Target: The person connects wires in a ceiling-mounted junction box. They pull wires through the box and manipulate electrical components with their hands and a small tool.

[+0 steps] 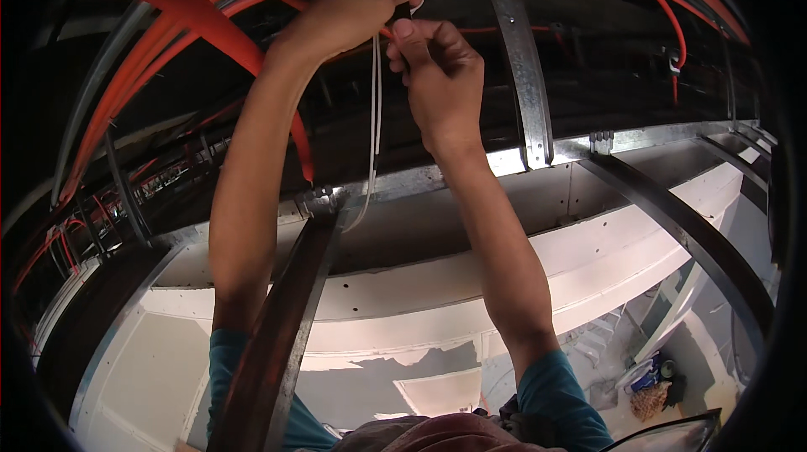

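Both my arms reach up among the ceiling conduits. My left hand [366, 2] is closed high up, its thumb and fingers bent round a small black piece [403, 13] whose kind I cannot tell. Just below and to the right, my right hand [441, 78] pinches with thumb and curled fingertips at the lower end of the same spot; what lies in that pinch is mostly hidden. A short white wire [418, 5] loops out beside the left fingertips. Thin white cables [375, 107] hang down from under my left hand to the metal frame.
Thick orange conduits [189, 11] run at upper left, and another orange conduit [672, 15] curves down at right. A metal strap [517, 57] drops to the ceiling rail [504, 162]. Dark metal channels [282, 326] cross below. Bags and other items [651, 393] lie far down at lower right.
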A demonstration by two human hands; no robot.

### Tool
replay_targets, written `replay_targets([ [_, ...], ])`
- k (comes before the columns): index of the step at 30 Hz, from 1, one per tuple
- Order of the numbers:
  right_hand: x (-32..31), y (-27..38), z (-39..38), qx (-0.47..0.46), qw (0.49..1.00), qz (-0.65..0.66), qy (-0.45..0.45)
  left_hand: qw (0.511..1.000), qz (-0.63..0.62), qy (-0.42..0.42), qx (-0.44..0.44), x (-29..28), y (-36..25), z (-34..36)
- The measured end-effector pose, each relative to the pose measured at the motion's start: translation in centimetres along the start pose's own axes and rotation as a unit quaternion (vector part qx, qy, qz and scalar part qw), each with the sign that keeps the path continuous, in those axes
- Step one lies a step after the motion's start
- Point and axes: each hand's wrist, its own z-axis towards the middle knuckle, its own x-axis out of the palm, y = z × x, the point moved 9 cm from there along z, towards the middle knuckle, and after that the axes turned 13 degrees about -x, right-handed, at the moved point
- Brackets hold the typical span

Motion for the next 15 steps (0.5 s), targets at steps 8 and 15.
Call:
replay_targets([
  [8, -1.4, -3.0, 2.6, 0.031, 0.995, -0.082, 0.055, 0.997, 0.044, -0.029, 0.061, -0.6, -0.1, -0.8],
  [15, -0.5, -2.0, 6.4, -0.078, 0.989, -0.122, 0.041, 0.980, 0.038, -0.096, 0.168, -0.7, -0.4, -2.5],
])
